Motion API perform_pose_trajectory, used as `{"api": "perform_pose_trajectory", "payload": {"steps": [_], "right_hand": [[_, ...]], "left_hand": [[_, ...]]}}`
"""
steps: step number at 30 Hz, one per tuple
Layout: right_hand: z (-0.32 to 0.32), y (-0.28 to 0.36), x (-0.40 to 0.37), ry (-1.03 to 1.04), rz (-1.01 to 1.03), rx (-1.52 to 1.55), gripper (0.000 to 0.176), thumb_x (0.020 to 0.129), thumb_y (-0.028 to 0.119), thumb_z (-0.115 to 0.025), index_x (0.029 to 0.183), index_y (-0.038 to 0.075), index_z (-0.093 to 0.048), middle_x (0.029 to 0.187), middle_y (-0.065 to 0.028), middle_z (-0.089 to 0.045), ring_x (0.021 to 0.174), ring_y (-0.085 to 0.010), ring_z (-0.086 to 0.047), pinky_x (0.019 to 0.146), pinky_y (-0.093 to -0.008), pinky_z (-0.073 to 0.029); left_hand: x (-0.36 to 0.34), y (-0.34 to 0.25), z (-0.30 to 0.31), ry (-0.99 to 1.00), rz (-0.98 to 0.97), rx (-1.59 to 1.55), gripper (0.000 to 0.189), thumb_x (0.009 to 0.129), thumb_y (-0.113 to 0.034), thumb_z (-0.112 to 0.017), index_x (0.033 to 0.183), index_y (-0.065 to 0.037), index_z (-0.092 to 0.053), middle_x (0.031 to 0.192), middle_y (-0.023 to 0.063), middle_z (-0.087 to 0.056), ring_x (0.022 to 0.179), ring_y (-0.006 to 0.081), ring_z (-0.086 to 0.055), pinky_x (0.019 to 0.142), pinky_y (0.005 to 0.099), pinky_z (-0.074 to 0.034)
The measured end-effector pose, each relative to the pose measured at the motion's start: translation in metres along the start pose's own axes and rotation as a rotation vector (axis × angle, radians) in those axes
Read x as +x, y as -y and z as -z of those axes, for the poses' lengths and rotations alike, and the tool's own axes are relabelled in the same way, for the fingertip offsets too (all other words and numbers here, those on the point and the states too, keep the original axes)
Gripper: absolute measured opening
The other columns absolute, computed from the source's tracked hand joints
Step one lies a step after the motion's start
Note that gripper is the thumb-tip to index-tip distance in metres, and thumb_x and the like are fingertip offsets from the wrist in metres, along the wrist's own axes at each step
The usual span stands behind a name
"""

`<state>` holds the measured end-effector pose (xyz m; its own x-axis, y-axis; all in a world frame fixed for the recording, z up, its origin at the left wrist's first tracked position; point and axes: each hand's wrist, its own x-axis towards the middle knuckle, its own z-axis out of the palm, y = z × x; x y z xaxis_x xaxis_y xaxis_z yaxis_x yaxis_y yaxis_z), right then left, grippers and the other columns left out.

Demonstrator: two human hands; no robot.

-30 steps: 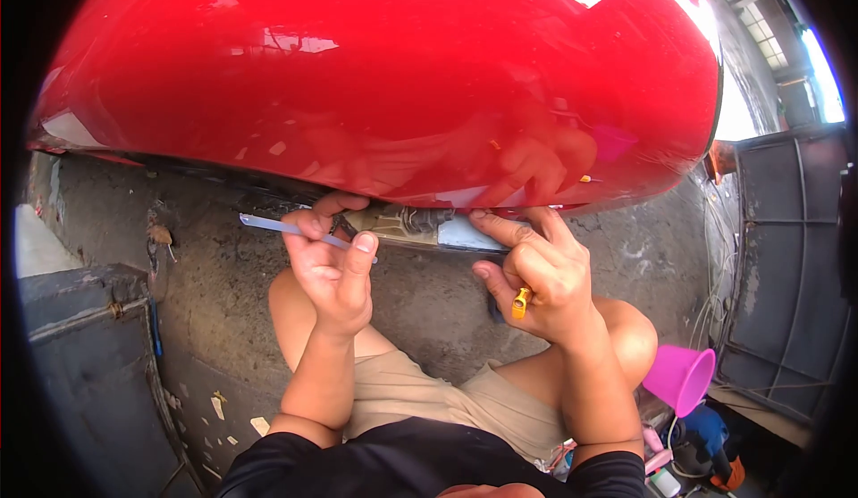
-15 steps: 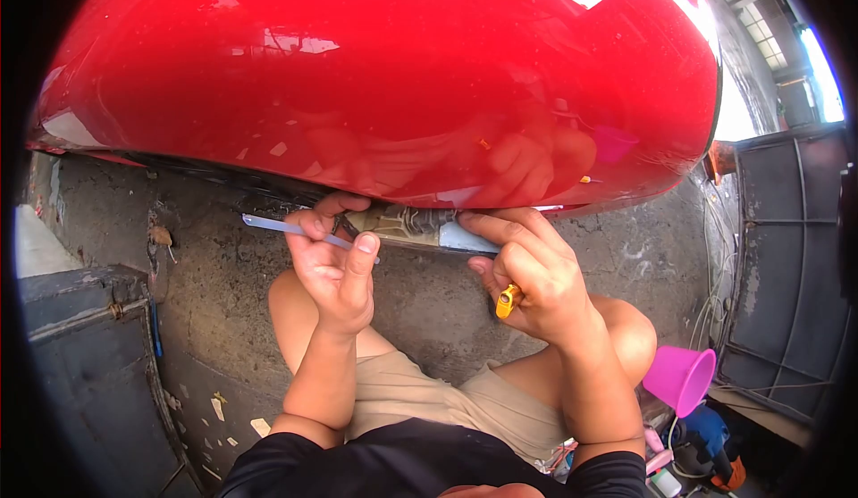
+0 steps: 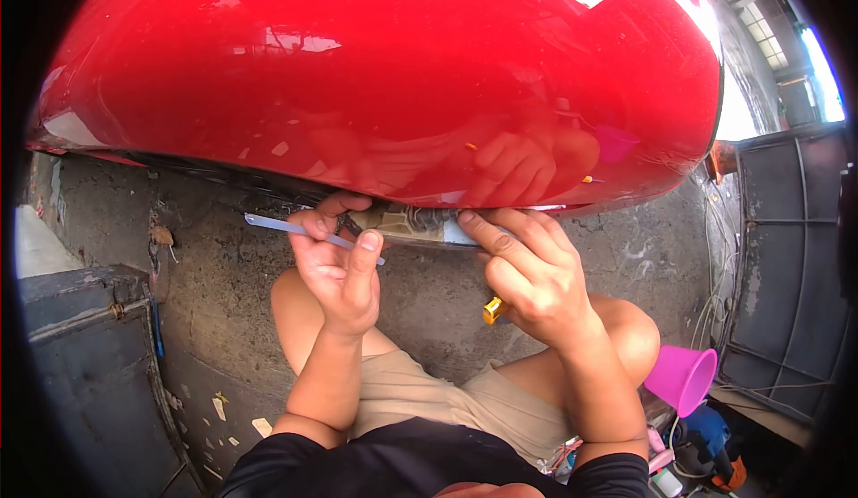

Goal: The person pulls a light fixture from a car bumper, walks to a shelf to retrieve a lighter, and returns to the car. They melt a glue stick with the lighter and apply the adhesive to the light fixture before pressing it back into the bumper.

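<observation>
A glossy red car body panel (image 3: 375, 69) fills the upper view. Below its lower edge shows a clear lamp-like part (image 3: 407, 224) with a pale blue-white piece (image 3: 458, 232) at its right end. My left hand (image 3: 340, 266) holds a thin translucent strip (image 3: 273, 223) between thumb and fingers, at the left end of the lamp-like part. My right hand (image 3: 536, 270) is closed around a yellow-handled tool (image 3: 492, 309), whose end sticks out below the palm. Its index fingertip touches the pale piece; the rest of the tool is hidden.
Stained concrete floor (image 3: 223, 292) lies under my bent legs. Dark metal panels stand at the left (image 3: 89, 373) and right (image 3: 786, 266). A pink bucket (image 3: 681, 380) and a blue and orange power tool (image 3: 710, 435) are at the lower right, with cables nearby.
My right hand has turned, and the yellow tool's end has shifted slightly left and down. The fingers now cover less of the pale piece's lower edge. My left hand has barely moved.
</observation>
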<state>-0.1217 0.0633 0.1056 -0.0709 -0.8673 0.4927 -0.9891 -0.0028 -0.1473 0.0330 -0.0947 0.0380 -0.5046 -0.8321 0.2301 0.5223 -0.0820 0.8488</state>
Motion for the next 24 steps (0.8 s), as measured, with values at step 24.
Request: {"api": "perform_pose_trajectory", "payload": {"steps": [24], "right_hand": [[-0.054,0.011,-0.022,-0.316,-0.140,-0.256,0.022,0.064,0.020,-0.062,0.062,0.012,-0.041,0.116,-0.0050,-0.077,0.080,-0.0222,-0.055,0.074,-0.0350,-0.038]], "left_hand": [[-0.006,0.028,-0.017,-0.052,-0.285,0.089,0.042,0.094,-0.001,-0.065,0.114,-0.016,-0.031,0.138,0.0273,-0.046,0.115,0.0238,-0.053,0.098,0.0332,-0.049]]}}
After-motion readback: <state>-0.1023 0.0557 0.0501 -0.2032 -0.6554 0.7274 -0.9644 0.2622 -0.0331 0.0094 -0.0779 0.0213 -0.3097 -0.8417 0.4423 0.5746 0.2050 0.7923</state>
